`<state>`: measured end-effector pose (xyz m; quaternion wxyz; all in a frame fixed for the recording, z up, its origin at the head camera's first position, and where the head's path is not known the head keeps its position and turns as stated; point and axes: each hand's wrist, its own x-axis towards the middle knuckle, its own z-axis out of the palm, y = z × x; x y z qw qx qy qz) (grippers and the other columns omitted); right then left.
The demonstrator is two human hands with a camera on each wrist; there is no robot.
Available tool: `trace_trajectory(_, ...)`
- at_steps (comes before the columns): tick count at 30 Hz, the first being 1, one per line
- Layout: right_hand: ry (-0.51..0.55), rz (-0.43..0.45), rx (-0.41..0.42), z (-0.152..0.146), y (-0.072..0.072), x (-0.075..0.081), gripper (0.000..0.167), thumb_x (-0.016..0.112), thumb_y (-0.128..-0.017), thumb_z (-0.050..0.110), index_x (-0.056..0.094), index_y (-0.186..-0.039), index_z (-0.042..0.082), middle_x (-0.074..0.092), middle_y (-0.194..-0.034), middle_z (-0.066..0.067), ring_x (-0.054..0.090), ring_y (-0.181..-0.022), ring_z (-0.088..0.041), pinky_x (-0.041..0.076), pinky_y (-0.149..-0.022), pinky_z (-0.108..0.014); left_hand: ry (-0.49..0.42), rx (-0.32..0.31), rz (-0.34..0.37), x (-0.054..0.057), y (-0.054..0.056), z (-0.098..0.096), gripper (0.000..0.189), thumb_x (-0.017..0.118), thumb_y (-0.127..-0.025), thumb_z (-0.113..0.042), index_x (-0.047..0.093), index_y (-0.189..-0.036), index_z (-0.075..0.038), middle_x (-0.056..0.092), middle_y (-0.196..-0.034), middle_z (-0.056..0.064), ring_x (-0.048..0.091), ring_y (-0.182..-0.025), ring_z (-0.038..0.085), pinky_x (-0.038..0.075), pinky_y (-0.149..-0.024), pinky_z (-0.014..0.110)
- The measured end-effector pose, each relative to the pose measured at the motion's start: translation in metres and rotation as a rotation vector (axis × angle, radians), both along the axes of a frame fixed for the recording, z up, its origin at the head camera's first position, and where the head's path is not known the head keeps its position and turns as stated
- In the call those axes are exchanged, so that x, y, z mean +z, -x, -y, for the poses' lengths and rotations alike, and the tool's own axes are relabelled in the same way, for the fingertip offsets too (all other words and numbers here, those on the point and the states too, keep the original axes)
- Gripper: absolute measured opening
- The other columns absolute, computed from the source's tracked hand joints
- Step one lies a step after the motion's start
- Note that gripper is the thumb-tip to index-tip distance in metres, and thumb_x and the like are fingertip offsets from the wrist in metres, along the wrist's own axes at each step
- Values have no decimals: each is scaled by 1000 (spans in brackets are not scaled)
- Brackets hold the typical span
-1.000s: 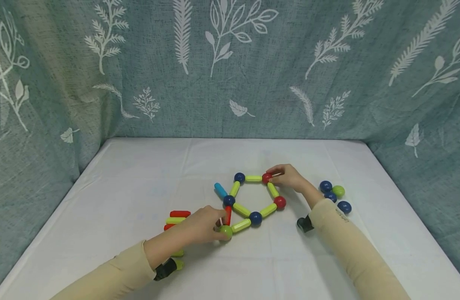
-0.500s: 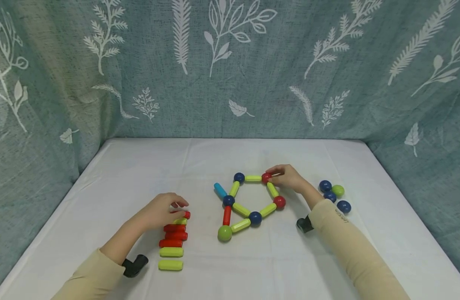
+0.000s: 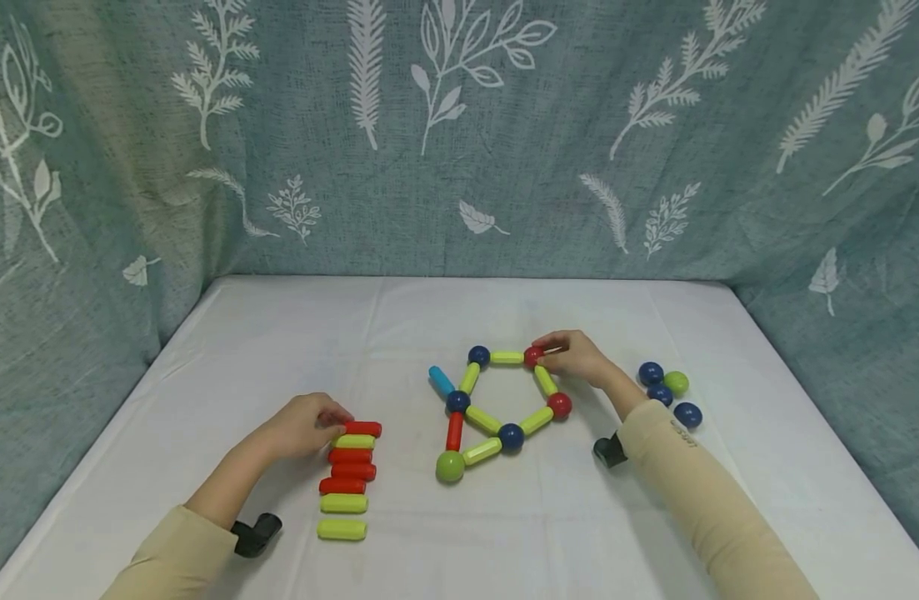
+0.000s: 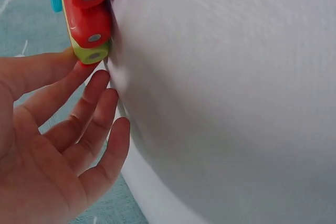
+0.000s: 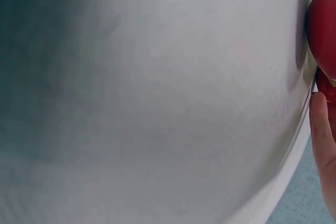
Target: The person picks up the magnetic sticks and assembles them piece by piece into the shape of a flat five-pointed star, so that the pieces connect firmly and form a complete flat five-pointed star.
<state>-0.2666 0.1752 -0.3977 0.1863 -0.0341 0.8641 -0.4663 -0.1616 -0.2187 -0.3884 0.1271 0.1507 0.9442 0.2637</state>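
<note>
In the head view, my left hand [image 3: 302, 425] pinches the left end of a red magnetic rod [image 3: 364, 428], the farthest in a column of rods. The left wrist view has thumb and forefinger at that rod's end, the other fingers spread loosely. A yellow-green rod [image 3: 353, 442] lies just nearer. On the right, my right hand [image 3: 576, 356] holds a red ball [image 3: 533, 357] at the far right corner of a ball-and-rod frame. Yellow-green rods link it to a blue ball [image 3: 478, 356] and a second red ball [image 3: 559, 406].
A red rod [image 3: 455, 432] joins a blue ball [image 3: 457, 402] to a green ball [image 3: 450, 467]. From that blue ball a light-blue rod [image 3: 441, 382] sticks out. Several loose balls, including a green one [image 3: 676, 383], lie by the right forearm. More red and yellow-green rods [image 3: 342, 529] lie nearer.
My left hand has let go of the green ball and moved left to the rod column, then slid slightly left to the red rod's end. The right hand has stayed at the red ball.
</note>
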Motion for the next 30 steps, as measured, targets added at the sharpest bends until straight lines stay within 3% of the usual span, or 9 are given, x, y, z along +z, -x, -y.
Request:
trace_trajectory(6, -14, -11, 12, 0, 0, -2, 37, 59, -87, 9, 54, -122, 0, 52, -123, -19, 53, -106, -28, 46, -88, -35, -10, 3, 25, 2, 2, 1, 16, 63, -83, -6, 67, -96, 1, 61, -86, 4, 53, -78, 19, 49, -67, 32)
trace_trajectory(11, -18, -22, 24, 0, 0, -2, 37, 58, -87, 9, 54, -122, -1, 51, -124, -20, 53, -106, -28, 47, -87, -35, -61, 30, 57, 6, 13, -1, 16, 65, -82, -10, 67, -94, 0, 62, -81, 3, 54, -73, 16, 48, -63, 28)
trace_trajectory(18, -42, -26, 23, 1, 0, 0, 36, 59, -87, 9, 55, -122, 1, 51, -124, -20, 54, -104, -27, 48, -85, -34, -96, 22, 16, 12, 42, -15, 16, 65, -83, -10, 67, -94, 2, 64, -84, 6, 56, -77, 19, 49, -69, 32)
trace_trajectory(25, -29, -34, 31, 0, 0, 2, 36, 59, -87, 8, 55, -121, -1, 51, -124, -21, 54, -102, -27, 48, -84, -34, -134, 80, -23, 14, 74, -47, 17, 63, -85, -8, 66, -97, 4, 64, -85, 11, 57, -77, 21, 48, -68, 31)
trace_trajectory(30, -21, -19, 26, -1, 1, 1, 37, 60, -87, 8, 55, -122, 0, 51, -124, -20, 54, -103, -27, 48, -84, -33, -160, 108, -4, 15, 92, -71, 19, 62, -86, -9, 67, -100, 2, 66, -90, 12, 60, -82, 22, 49, -71, 32)
